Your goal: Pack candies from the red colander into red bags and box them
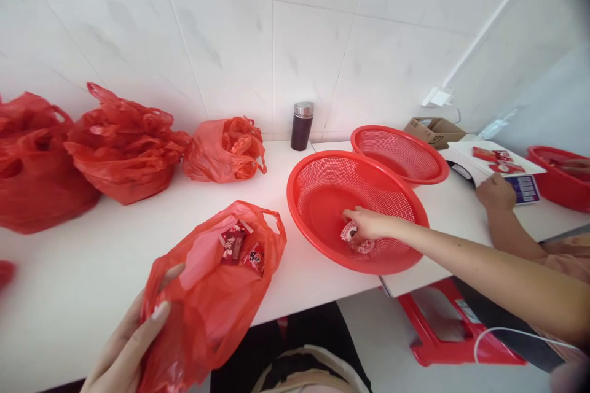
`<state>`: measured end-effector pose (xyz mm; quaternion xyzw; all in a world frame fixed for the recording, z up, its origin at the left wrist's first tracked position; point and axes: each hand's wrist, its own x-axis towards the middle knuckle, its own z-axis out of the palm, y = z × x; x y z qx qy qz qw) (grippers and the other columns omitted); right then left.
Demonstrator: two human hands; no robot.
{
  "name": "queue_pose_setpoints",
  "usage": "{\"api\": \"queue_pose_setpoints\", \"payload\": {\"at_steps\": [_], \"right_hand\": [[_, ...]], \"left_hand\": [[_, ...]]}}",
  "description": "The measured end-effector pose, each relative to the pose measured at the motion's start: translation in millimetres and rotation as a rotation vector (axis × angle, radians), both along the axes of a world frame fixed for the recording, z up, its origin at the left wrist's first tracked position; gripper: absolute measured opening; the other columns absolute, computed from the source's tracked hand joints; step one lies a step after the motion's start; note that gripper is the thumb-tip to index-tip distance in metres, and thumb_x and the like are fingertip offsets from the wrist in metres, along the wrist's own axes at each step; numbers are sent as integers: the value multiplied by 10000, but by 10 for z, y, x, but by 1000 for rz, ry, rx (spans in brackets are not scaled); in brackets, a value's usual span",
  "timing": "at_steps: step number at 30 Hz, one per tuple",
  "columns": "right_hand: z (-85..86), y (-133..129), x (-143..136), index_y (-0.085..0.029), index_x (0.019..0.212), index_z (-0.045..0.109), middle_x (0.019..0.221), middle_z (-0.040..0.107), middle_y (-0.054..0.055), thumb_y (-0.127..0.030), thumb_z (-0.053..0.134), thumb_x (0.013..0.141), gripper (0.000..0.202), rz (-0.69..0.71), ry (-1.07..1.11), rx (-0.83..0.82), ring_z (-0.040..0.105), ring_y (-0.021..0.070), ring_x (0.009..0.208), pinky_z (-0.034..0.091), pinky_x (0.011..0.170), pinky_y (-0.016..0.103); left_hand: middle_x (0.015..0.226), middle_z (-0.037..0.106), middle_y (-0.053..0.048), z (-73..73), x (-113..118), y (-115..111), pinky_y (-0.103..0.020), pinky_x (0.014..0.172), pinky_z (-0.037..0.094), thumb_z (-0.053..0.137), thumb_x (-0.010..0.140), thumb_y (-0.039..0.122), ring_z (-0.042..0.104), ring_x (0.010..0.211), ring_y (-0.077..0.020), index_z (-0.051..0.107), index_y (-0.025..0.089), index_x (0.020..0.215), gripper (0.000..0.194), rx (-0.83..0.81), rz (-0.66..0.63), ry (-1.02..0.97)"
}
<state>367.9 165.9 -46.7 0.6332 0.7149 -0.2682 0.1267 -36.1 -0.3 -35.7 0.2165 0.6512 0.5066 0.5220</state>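
At the front edge of the table (304,276), the left hand (133,331) grips a gaping red bag (198,313) — were that hold to slacken, the wrapped packets (233,245) inside could spill. The right hand (371,224) clasps patterned packets (349,231) within the front basket (318,202); a hasty lift might drop them. A second basket (396,150) crowds it from behind — and a co-worker's hand (495,192), farther right, leaves less elbow room.

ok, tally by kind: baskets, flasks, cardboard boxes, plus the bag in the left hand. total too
Red baskets: 3
Flask: 1
Cardboard box: 1
Red bag in the left hand: 1
Total: 6
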Motion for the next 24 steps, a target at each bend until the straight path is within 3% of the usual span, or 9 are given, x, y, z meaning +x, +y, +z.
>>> {"api": "queue_pose_setpoints", "payload": {"at_steps": [3,6,8,11,14,17,20,22,24], "right_hand": [[152,60,-41,-178,867,630,895,658,76,-275,758,628,288,14,76,26,652,223,755,442,600,277],[505,118,-224,-198,914,581,939,671,57,-334,643,784,198,1,211,163,658,199,824,466,638,265],[757,93,-510,-208,972,554,968,671,48,-417,600,841,251,9,441,261,663,189,843,490,654,265],[936,-61,-1164,-217,961,568,928,683,14,-453,646,826,283,196,804,252,677,177,831,523,686,268],[825,-208,-1819,-248,1023,568,1014,688,1,-356,617,870,194,457,800,254,677,163,887,540,731,267],[643,-181,-2146,-267,1088,581,1202,622,41,-231,590,883,208,538,658,388,604,213,1095,499,903,341],[529,-17,-2114,-208,1152,570,1311,526,123,-174,604,857,299,522,491,504,448,314,1266,389,1022,464],[468,75,-2009,-173,1156,564,1191,582,157,-198,682,790,386,483,404,478,521,366,1152,440,913,508],[429,109,-1914,-179,1109,578,928,651,110,-211,713,742,393,460,354,400,624,329,895,496,720,442]], "left_hand": [[1282,633,167,34,27,-22,-182,769,591,751,655,505,514,1292,-239,685,500,1110,460,74,64,-45],[954,737,54,129,17,-63,-195,566,578,784,649,434,681,855,-215,704,425,1104,462,144,60,-101],[681,627,31,200,6,-92,-187,455,489,770,687,413,557,565,-140,696,354,1114,438,176,40,-136],[599,455,46,261,9,-119,-171,426,393,757,712,401,392,488,-88,673,271,1100,419,227,0,-158],[649,461,38,280,22,-132,-167,446,388,783,680,383,384,516,-82,674,233,1024,391,254,-1,-133],[696,520,19,304,-4,-177,-168,492,426,808,646,376,430,562,-91,689,219,923,340,261,31,-69],[657,543,12,306,-94,-269,-185,494,448,848,573,381,468,566,-113,720,227,902,385,215,8,-20],[642,563,7,264,-169,-338,-192,502,465,860,545,387,497,570,-125,740,234,904,408,151,-11,16],[659,599,-3,193,-242,-403,-206,562,505,854,554,406,547,618,-146,750,233,843,352,106,-49,63]]}}
